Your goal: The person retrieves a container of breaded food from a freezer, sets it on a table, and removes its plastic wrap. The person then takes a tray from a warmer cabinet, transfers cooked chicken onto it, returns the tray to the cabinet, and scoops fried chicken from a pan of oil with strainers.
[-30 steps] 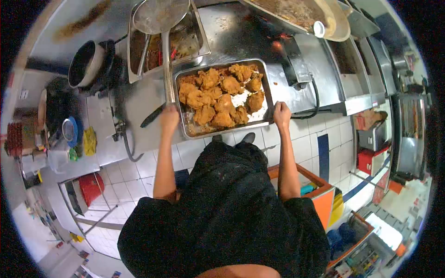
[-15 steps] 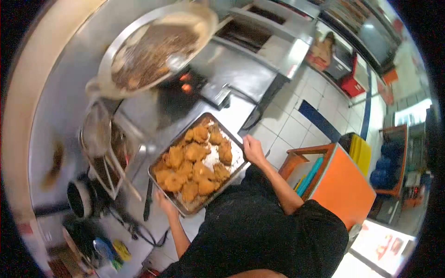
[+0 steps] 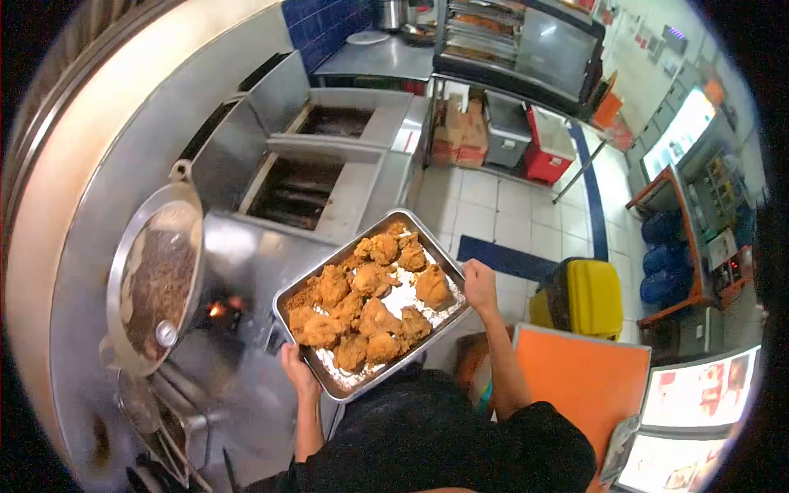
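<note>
L hand (image 3: pixel 301 374) & R hand (image 3: pixel 481 287) pinch tray (image 3: pixel 386 366) at opp. ends; chicken pcs (image 3: pixel 378 318) already fried & loaded, tray not yet set down.

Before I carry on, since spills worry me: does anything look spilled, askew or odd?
One thing: a brown smear on the steel wall, lower left, dark against the grey; its cause is unclear. The fried chicken lies inside the tray, with no spill visible around it.

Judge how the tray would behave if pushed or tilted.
The tray looks like metal, so it should feel stiff. The fried pieces look loose in it and may slide if it tips, though the raised sides would probably check small shifts.
</note>
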`<action>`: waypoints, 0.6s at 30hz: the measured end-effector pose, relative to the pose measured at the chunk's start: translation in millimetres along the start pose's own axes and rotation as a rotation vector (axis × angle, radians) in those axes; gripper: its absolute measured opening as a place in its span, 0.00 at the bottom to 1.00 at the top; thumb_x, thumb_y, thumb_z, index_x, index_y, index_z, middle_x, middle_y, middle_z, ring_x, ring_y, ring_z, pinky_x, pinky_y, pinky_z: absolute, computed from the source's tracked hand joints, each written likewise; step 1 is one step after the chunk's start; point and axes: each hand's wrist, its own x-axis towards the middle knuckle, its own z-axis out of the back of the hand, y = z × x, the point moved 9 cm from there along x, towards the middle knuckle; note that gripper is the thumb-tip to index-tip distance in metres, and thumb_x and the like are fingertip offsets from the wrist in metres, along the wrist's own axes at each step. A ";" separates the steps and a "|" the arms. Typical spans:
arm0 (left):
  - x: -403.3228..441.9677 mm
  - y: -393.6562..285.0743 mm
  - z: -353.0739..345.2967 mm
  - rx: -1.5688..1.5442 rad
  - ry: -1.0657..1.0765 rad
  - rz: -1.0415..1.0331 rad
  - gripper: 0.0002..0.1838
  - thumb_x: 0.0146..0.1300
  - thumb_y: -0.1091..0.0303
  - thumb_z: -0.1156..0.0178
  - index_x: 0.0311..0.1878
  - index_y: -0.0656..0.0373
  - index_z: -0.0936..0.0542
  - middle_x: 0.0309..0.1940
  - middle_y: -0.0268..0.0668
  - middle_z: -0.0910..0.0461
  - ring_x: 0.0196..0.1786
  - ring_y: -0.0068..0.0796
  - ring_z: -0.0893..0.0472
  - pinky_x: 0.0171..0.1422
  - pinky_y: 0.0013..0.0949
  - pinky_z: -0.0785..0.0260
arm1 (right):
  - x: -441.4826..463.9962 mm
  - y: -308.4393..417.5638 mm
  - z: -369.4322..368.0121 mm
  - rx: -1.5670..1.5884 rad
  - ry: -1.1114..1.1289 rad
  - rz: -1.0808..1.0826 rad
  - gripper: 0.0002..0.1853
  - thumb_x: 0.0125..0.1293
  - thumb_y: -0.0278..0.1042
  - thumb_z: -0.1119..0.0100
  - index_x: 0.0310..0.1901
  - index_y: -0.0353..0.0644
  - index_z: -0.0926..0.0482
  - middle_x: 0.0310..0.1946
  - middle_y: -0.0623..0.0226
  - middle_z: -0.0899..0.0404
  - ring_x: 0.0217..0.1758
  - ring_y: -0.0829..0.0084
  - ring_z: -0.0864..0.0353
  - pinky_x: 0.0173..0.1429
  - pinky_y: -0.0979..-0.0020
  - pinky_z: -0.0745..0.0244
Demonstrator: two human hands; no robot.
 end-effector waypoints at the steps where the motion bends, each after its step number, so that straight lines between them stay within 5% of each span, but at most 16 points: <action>1: 13.6 12.6 10.5 0.029 0.055 -0.018 0.09 0.65 0.71 0.51 0.27 0.52 0.35 0.26 0.23 0.37 0.32 0.16 0.36 0.37 0.27 0.40 | -10.7 1.4 0.9 -0.014 -0.005 0.009 0.15 0.65 0.37 0.53 0.30 0.32 0.26 0.24 0.45 0.26 0.28 0.51 0.24 0.36 0.60 0.31; 8: 25.2 1.1 1.6 -0.063 0.141 0.016 0.08 0.62 0.75 0.52 0.27 0.54 0.37 0.25 0.25 0.39 0.31 0.17 0.38 0.36 0.27 0.41 | -41.2 -12.5 7.7 0.005 -0.204 -0.060 0.18 0.64 0.38 0.55 0.30 0.27 0.26 0.21 0.49 0.29 0.27 0.67 0.27 0.37 0.64 0.32; 9: 29.8 0.5 0.2 -0.060 0.140 0.018 0.08 0.62 0.75 0.52 0.27 0.55 0.37 0.25 0.25 0.40 0.31 0.17 0.38 0.36 0.27 0.41 | -40.4 -10.1 12.2 0.008 -0.222 -0.048 0.18 0.64 0.38 0.55 0.30 0.27 0.26 0.21 0.49 0.29 0.27 0.67 0.27 0.37 0.64 0.32; 11: 32.5 -10.5 10.1 0.283 0.127 -0.151 0.07 0.63 0.73 0.51 0.28 0.56 0.36 0.25 0.26 0.38 0.32 0.17 0.37 0.37 0.27 0.41 | -51.3 -11.9 9.0 -0.036 -0.097 -0.217 0.20 0.65 0.42 0.56 0.36 0.31 0.21 0.34 0.39 0.22 0.40 0.46 0.21 0.46 0.57 0.29; 13: 36.4 9.0 17.7 0.132 0.004 -0.059 0.06 0.64 0.73 0.51 0.30 0.57 0.34 0.26 0.27 0.35 0.33 0.17 0.35 0.38 0.26 0.40 | -51.4 -4.1 18.2 -0.115 -0.200 -0.237 0.21 0.66 0.43 0.56 0.37 0.31 0.21 0.36 0.40 0.21 0.41 0.45 0.21 0.47 0.56 0.29; 15: 29.8 6.5 6.5 -0.021 0.130 -0.053 0.06 0.66 0.71 0.51 0.31 0.57 0.32 0.28 0.29 0.32 0.34 0.18 0.33 0.39 0.27 0.38 | -62.9 1.6 23.4 -0.098 -0.292 -0.091 0.20 0.66 0.41 0.53 0.36 0.28 0.22 0.26 0.50 0.23 0.32 0.62 0.23 0.41 0.63 0.30; 18: 19.6 -1.9 19.1 0.200 0.105 -0.167 0.07 0.68 0.70 0.52 0.33 0.61 0.31 0.29 0.30 0.30 0.35 0.20 0.32 0.40 0.29 0.36 | -61.0 -9.5 25.8 -0.076 -0.214 -0.098 0.18 0.67 0.40 0.52 0.40 0.30 0.21 0.28 0.50 0.20 0.34 0.60 0.20 0.43 0.63 0.28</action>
